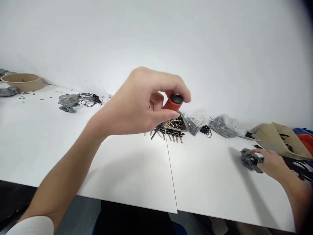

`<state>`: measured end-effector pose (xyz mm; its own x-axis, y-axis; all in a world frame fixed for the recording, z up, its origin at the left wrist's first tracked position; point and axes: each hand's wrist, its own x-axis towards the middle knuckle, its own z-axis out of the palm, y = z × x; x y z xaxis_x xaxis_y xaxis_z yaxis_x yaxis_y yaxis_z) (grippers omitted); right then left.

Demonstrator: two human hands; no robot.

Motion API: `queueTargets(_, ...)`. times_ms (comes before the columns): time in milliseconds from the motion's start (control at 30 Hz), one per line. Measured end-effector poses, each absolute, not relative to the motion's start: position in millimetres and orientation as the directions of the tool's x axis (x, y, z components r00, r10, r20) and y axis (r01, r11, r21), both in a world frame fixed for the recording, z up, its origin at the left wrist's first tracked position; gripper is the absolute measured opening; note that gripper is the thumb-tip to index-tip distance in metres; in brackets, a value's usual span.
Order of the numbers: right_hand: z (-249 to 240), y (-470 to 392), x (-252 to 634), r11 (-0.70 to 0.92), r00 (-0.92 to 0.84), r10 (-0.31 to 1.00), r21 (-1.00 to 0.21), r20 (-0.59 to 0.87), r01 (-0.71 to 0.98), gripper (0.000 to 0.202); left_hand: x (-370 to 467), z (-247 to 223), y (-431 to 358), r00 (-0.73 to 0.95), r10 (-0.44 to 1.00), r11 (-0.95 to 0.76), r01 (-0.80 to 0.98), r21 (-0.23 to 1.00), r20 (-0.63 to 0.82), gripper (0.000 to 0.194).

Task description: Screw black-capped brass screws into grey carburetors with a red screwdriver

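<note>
My left hand [146,104] is raised over the middle of the table, its fingers wrapped round a screwdriver [173,103]. The screwdriver has a red handle with a black end, and its dark shaft slants down to the left below the hand. Behind it is a metal tray [185,125] full of small brass and black fittings, partly hidden by the hand. Several similar fittings [173,134] lie in a row along its front edge. Far to the right, my right hand [274,163] grips a grey cast metal part [249,160] at the table surface.
On the left stand another grey metal part [69,101], black rings [89,99] and a beige round tub [23,82]. Plastic bags [223,125] of small parts lie along the wall. A cream bin [281,138] is at the right. A seam [171,173] crosses the white table.
</note>
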<state>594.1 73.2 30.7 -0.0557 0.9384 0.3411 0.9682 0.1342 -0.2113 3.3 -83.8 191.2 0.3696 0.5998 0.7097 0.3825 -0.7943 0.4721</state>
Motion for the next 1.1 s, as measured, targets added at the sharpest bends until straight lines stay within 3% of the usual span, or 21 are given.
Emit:
queueTargets(100, 34.4, 77.3, 551.8, 0.181, -0.093, 0.934, -0.233, 0.344, 0.956, 0.026, 16.4, 177.5, -66.0, 0.421, 0.665, -0.744, 0.453, 0.492, 0.617, 0.014)
queueTargets(267, 29.8, 81.0, 444.4, 0.428, -0.326, 0.889, -0.331, 0.322, 0.841, 0.028, 40.5, 137.0, -32.2, 0.531, 0.774, -0.616, 0.501, 0.608, 0.346, 0.009)
queueTargets(433, 9.7, 79.3, 348.5, 0.570, -0.356, 0.794, -0.398, 0.493, 0.719, 0.029, 52.0, 101.5, -9.3, 0.584, 0.796, -0.502, 0.490, 0.713, 0.159, 0.018)
queueTargets(567, -9.4, 66.8, 318.6, 0.624, -0.284, 0.728, -0.430, 0.624, 0.653, 0.025, 48.4, 79.0, 7.2, 0.610, 0.791, -0.504, 0.616, 0.605, 0.038, 0.017)
queueTargets(700, -23.9, 54.3, 311.6, 0.661, -0.270, 0.706, -0.471, 0.654, 0.584, 0.019, 41.9, 51.8, 15.7, 0.557, 0.826, -0.463, 0.760, 0.456, -0.088, 0.021)
queueTargets(900, -24.3, 48.7, 303.4, 0.670, -0.265, 0.716, -0.529, 0.645, 0.521, 0.021, 35.6, 23.3, 4.1, 0.470, 0.881, -0.416, 0.826, 0.381, -0.057, 0.020)
queueTargets(1100, -23.3, 43.7, 302.3, 0.701, -0.280, 0.694, -0.536, 0.663, 0.470, 0.021, -5.0, 34.1, -2.5, 0.371, 0.927, -0.358, 0.842, 0.404, 0.051, 0.031)
